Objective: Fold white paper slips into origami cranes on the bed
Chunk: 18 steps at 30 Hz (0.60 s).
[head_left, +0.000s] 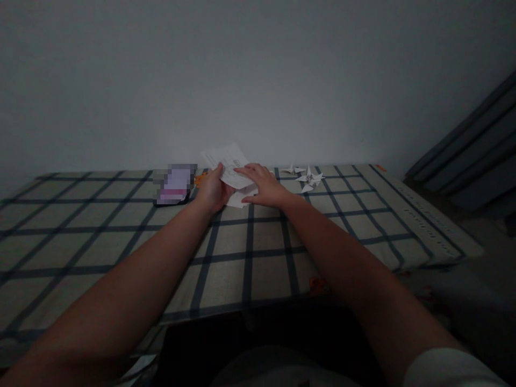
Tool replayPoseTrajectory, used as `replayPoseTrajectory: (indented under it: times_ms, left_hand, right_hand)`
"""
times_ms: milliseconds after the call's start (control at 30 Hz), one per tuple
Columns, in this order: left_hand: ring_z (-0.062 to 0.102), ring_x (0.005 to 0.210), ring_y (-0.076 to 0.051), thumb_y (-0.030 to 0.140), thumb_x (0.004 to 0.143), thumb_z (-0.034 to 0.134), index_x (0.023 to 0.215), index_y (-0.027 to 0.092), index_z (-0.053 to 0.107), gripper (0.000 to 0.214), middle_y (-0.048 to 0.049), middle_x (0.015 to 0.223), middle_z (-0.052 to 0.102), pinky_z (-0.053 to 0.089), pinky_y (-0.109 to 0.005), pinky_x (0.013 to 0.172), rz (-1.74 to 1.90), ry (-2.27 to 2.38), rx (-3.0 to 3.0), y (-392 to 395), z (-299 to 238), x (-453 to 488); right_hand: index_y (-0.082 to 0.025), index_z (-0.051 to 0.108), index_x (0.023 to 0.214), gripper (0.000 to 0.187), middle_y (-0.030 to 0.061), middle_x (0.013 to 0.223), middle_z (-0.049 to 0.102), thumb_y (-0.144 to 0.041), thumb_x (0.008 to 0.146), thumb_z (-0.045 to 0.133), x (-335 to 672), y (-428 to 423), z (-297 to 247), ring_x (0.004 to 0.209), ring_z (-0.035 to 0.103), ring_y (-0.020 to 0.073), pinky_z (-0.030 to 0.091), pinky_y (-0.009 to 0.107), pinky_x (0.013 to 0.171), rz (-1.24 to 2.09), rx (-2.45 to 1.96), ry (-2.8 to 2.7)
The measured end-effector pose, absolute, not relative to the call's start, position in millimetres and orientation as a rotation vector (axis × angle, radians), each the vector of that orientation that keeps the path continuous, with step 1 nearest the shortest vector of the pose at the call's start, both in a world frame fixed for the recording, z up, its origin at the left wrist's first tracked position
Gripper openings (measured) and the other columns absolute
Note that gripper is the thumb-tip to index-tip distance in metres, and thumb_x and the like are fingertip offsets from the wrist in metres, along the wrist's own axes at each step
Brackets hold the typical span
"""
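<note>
Counting hands first: two, one left hand [212, 191] and one right hand [266, 185]. Printed paper [229, 161] next, at least one piece; can't tell whether the lower flap makes a second. Origami cranes [309, 179], at least two, the bigger cluster too small to split. Then one smartphone [175, 184], one checked tablecloth [116, 242], one curtain [475, 129].

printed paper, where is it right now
In the head view, the printed paper is near the middle, held in the left hand with the right hand on it, left of the folded paper shapes.
</note>
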<state>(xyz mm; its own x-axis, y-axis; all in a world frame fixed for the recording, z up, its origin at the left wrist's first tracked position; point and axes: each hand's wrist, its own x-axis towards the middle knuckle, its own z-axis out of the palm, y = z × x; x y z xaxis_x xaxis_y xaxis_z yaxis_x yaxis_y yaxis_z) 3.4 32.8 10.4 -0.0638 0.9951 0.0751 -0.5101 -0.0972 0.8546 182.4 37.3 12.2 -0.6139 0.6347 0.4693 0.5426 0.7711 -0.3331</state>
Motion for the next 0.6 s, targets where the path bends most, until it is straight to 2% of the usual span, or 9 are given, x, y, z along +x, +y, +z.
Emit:
replayPoseTrajectory:
  times_ms: [67,133,167,300,467,533,600]
  left_hand:
    - [0.07,0.121,-0.026,0.032,0.103,0.047,0.118,0.015,0.066,0.03,-0.015,0.13,0.072,0.061,-0.042,0.098,1.512,0.781,0.808,31,10,4]
    - [0.071,0.118,-0.026,0.032,0.102,0.048,0.116,0.015,0.066,0.029,-0.0151,0.131,0.072,0.063,-0.041,0.094,1.503,0.774,0.809,29,10,4]
    - [0.071,0.117,-0.026,0.033,0.102,0.048,0.117,0.015,0.066,0.029,-0.015,0.132,0.072,0.063,-0.04,0.092,1.493,0.768,0.824,28,10,5]
    - [0.072,0.112,-0.024,0.036,0.102,0.048,0.118,0.015,0.067,0.032,-0.0151,0.132,0.071,0.063,-0.034,0.086,1.493,0.76,0.843,26,12,4]
    - [0.073,0.109,-0.024,0.042,0.102,0.049,0.119,0.017,0.067,0.036,-0.0135,0.128,0.073,0.063,-0.033,0.084,1.503,0.805,0.864,24,16,4]
    - [0.073,0.11,-0.025,0.051,0.1,0.051,0.118,0.019,0.067,0.04,-0.0127,0.125,0.074,0.063,-0.035,0.085,1.52,0.812,0.911,23,17,4]
    - [0.073,0.109,-0.025,0.055,0.096,0.059,0.113,0.019,0.068,0.041,-0.0122,0.119,0.075,0.063,-0.035,0.086,1.522,0.829,0.958,22,17,4]
  right_hand:
    - [-0.025,0.06,0.144,0.061,0.0124,0.145,0.055,-0.032,0.085,0.078,184,41,11,0.138,0.047,0.029,0.036,0.047,0.116,0.247,-0.867,-2.35]
    - [-0.022,0.071,0.125,0.033,0.0112,0.135,0.062,-0.034,0.094,0.069,185,45,12,0.131,0.053,0.0254,0.038,0.044,0.114,0.292,-0.846,-2.294]
    - [-0.021,0.075,0.117,0.026,0.0108,0.13,0.064,-0.035,0.097,0.065,185,47,12,0.127,0.056,0.0239,0.039,0.043,0.113,0.314,-0.841,-2.262]
    - [-0.018,0.078,0.098,0.026,0.0116,0.122,0.065,-0.034,0.101,0.058,182,54,10,0.119,0.06,0.0201,0.043,0.038,0.111,0.397,-0.874,-2.077]
    - [-0.016,0.077,0.09,0.017,0.0143,0.139,0.058,-0.032,0.092,0.069,181,58,9,0.128,0.056,0.021,0.046,0.036,0.109,0.519,-0.978,-1.825]
    - [-0.016,0.075,0.088,0.021,0.0126,0.124,0.066,-0.035,0.093,0.067,182,59,11,0.117,0.061,0.0212,0.05,0.035,0.101,0.618,-0.991,-1.804]
    - [-0.015,0.072,0.087,0.027,0.0082,0.098,0.071,-0.039,0.095,0.062,182,59,12,0.095,0.064,0.0196,0.053,0.034,0.088,0.767,-0.996,-1.802]
